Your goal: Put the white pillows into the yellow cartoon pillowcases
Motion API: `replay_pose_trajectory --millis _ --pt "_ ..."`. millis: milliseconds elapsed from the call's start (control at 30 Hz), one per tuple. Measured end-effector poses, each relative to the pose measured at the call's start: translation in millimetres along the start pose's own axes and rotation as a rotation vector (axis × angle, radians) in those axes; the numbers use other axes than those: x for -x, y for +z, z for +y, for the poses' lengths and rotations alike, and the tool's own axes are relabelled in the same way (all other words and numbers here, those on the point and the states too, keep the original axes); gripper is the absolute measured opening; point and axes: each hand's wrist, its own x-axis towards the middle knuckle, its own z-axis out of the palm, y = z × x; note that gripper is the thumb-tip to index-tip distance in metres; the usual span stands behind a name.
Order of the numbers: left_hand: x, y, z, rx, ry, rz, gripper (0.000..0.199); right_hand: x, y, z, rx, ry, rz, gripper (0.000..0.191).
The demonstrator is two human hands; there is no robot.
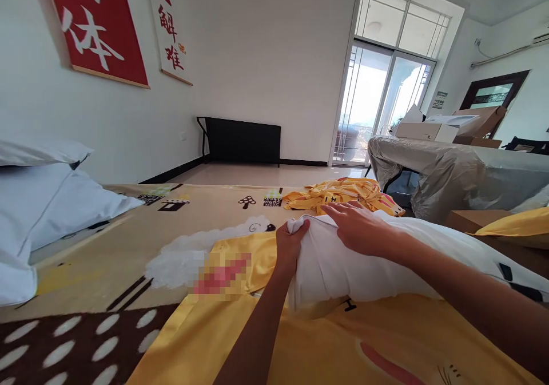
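My left hand [292, 242] is closed on the near-left corner of a white pillow [360, 276], with its thumb on top of the bunched cloth. My right hand [360, 227] lies on the pillow's upper side, fingers stretched out and pointing left. The pillow reaches away to the right under my right forearm, with dark marks at its far end. Beneath it spreads yellow printed fabric [321, 345], showing pink shapes and a few black lines. Part of this fabric is folded over just left of my left hand.
A patterned beige blanket [171, 219] covers the surface. White pillows [72, 207] lie at left, and a crumpled yellow cloth [343, 190] is behind my hands. At right, a plastic-draped table [450, 167] carries boxes [424, 130]; a black panel [242, 141] stands by the wall.
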Motion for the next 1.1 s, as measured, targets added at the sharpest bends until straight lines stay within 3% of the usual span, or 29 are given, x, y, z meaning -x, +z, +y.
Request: replay_pose_trajectory --millis 67,133,233,333,433,567,667,833,967,1000,1100 --pt "-3 -3.4 0 0.041 -0.045 0.043 0.044 13 11 -22 -0.008 0.008 0.182 0.058" --pt "-5 -5.3 1 0.061 -0.069 0.062 0.045 21 33 -33 -0.045 -0.026 0.276 0.058" --pt "-6 -5.5 2 0.058 -0.079 0.065 0.045 17 68 -18 -0.113 -0.064 0.303 0.060" --pt "-7 -4.1 -2 0.026 -0.073 0.041 0.045 -5 85 20 -0.192 -0.082 0.256 0.062" --pt "-8 -3.1 -5 -0.032 -0.032 0.018 0.043 -28 82 50 -0.292 -0.070 0.148 0.064" --pt "-5 -1.7 3 -0.145 0.097 0.012 0.040 -46 78 61 -0.403 -0.079 -0.081 0.073" --pt "5 3.1 15 -0.243 0.196 -0.011 0.038 -44 86 58 -0.452 -0.135 -0.094 0.071" --pt "35 21.8 36 -0.477 0.312 -0.103 0.036 -10 110 46 -0.434 -0.040 0.161 0.045" --pt "41 30.2 51 -0.656 0.317 -0.336 0.024 26 116 43 -0.241 0.041 0.444 0.049" --pt "38 27.5 53 -0.592 0.297 -0.334 0.025 33 114 45 -0.184 0.046 0.500 0.051" --pt "30 5.1 48 -0.428 0.206 -0.140 0.033 42 95 60 -0.039 0.086 0.619 0.053"
